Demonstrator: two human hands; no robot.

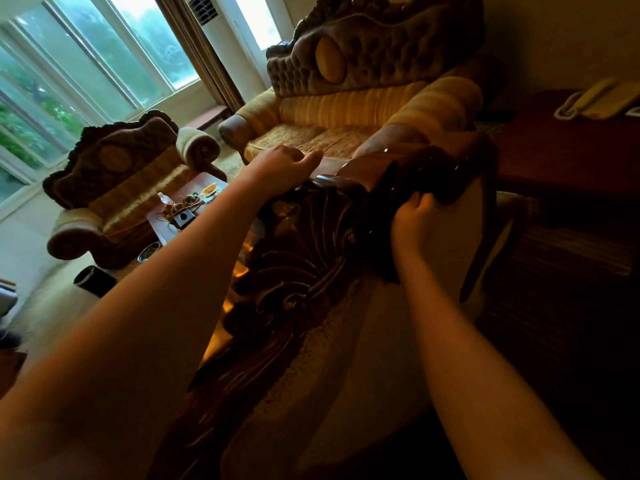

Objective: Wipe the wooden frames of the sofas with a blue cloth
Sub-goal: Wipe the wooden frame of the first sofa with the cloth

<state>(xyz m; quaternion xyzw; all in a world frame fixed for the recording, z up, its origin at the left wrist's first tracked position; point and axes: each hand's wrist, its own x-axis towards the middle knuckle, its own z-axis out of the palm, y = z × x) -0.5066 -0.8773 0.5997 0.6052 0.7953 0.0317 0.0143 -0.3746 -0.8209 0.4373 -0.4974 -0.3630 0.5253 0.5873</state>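
Tabletop [194, 188]: small, brown, between my sofas.
On the tabletop: a clear bottle [165, 199], a grey box [183, 218], some yellow string [173, 208].
Floor [41, 299]: pale.
On the floor: a black bin [95, 280], a glass bowl [149, 251].

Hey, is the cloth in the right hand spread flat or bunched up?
Bunched, as far as shows. The right hand curls its fingers round a dark cloth draped over the carved wooden frame; dim light hides its colour and folds.
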